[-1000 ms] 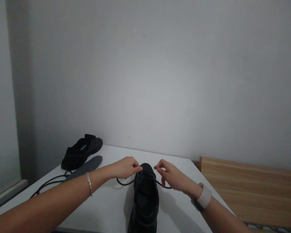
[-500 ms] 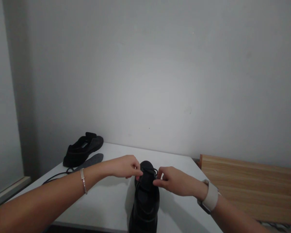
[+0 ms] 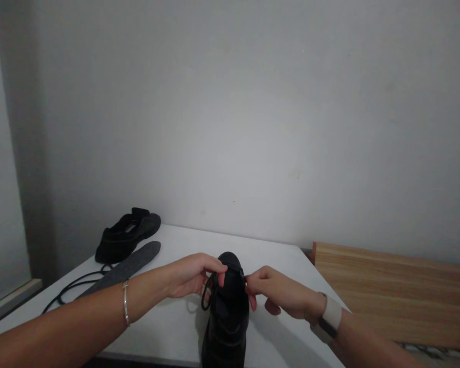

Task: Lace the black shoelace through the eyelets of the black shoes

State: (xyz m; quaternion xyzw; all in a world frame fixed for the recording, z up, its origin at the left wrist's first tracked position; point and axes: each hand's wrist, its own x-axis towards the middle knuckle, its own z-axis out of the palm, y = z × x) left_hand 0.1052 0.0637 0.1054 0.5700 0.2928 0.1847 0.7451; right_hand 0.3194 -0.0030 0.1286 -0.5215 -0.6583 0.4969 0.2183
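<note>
A black shoe (image 3: 227, 322) stands on the white table with its toe pointing away from me. My left hand (image 3: 195, 276) is at the left side of its lacing, fingers curled and closed on a black shoelace (image 3: 206, 297) that hangs in a loop by the shoe. At the opposite side, my right hand (image 3: 278, 292) has its fingers bent and closed against the shoe's upper edge. What lies between those right fingertips is hidden. The tongue stands up between both hands.
On the left of the white table (image 3: 168, 327) lie a second black shoe (image 3: 126, 237), a dark grey insole (image 3: 138, 259) and a loose black lace (image 3: 67, 289). A grey wall (image 3: 230, 128) rises behind. A wooden board (image 3: 391, 294) is at the right.
The lace loop was by my right hand at the shoe's right side; now a loop hangs at the left by my left hand. My right fingers have turned downward.
</note>
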